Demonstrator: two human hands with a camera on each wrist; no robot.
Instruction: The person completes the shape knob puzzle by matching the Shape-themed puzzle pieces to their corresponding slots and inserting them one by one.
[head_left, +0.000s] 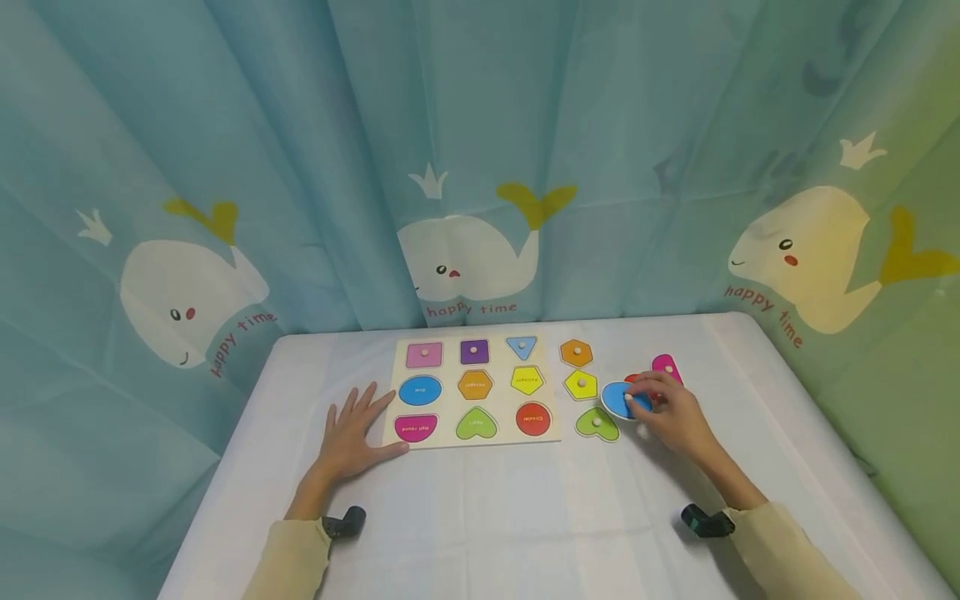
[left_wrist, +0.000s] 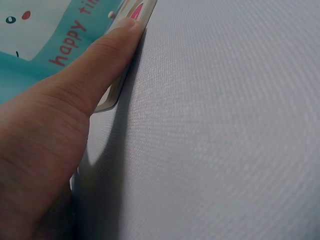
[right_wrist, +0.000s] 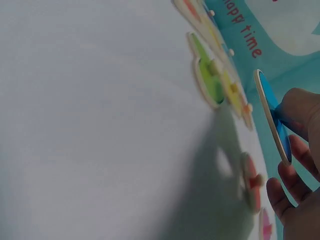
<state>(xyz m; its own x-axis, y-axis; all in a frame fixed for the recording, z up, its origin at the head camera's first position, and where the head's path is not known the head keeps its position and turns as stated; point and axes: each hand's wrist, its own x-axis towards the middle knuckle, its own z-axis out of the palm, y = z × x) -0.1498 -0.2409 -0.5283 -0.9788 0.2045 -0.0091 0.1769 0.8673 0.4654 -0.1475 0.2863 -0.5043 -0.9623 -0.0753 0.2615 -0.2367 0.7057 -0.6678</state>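
My left hand (head_left: pixel 354 437) lies spread at the left edge of a cream wooden shape puzzle board (head_left: pixel 447 408). Its thumb (left_wrist: pixel 95 65) rests on the board's near corner in the left wrist view. Over the table to the right, my right hand (head_left: pixel 678 421) pinches a blue oval puzzle piece (head_left: pixel 614 401) by its small knob. In the right wrist view that oval piece (right_wrist: pixel 271 117) is tilted on edge, lifted off the cloth. Below and behind the hand lie a red round piece (right_wrist: pixel 251 182) and a magenta piece (head_left: pixel 665 364), both partly hidden.
Orange hexagon (head_left: pixel 576 352), yellow pentagon (head_left: pixel 581 385) and green heart (head_left: pixel 597 425) pieces lie in a column beside the board. A pink rectangle (head_left: pixel 417 361), purple square (head_left: pixel 474 356) and blue triangle (head_left: pixel 519 342) with knobs sit in the board's far row. A whale-print curtain (head_left: pixel 465 125) hangs behind.
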